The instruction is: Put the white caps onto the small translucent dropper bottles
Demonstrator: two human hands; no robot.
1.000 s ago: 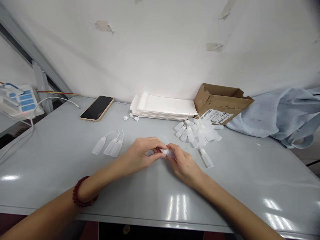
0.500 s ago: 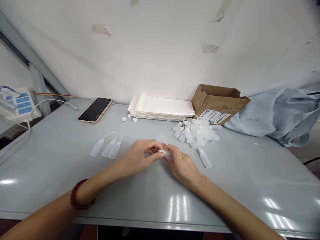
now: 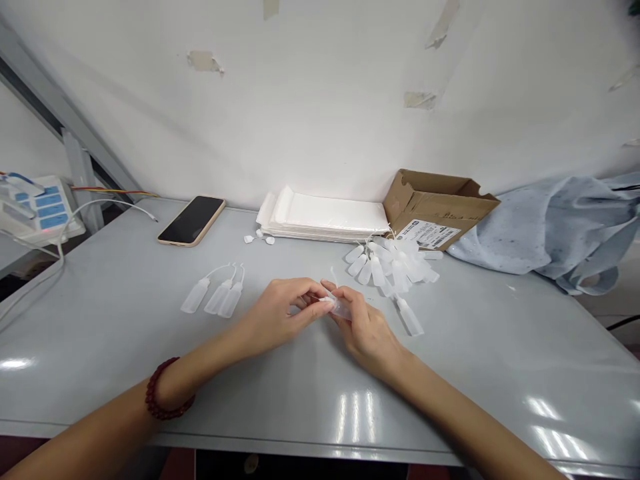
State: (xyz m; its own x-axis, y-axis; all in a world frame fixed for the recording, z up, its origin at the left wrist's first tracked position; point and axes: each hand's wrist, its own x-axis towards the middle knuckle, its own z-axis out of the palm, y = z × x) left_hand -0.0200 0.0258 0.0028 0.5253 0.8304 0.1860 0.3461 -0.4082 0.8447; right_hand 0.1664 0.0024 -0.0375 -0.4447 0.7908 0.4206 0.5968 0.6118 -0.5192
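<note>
Between my hands is a small translucent plastic bottle [image 3: 341, 309], its flat body partly covered by my fingers. My right hand [image 3: 369, 330] is closed around the body. At the white neck end, my left hand [image 3: 280, 312] pinches with thumb and fingertips; exactly what lies under the fingertips is hidden. A thin pale tail sticks up behind the fingers. Similar bottles with thin curved tails [image 3: 219, 293] lie left of my left hand. Beyond my right hand is a pile of such bottles [image 3: 397, 262], and one single bottle [image 3: 410, 317] lies nearer to it.
Small white pieces [image 3: 270, 240] lie by a stack of white padded envelopes [image 3: 335, 210]. A cardboard box [image 3: 443, 203] stands beside the stack, with light blue cloth [image 3: 540, 223] to its right. A phone [image 3: 193, 221], cable and power strip [image 3: 47, 210] are at the left.
My hands stay almost in place. The bottle between them has tilted slightly, and its thin tail has shifted a little to the right. The other bottles have not moved.
</note>
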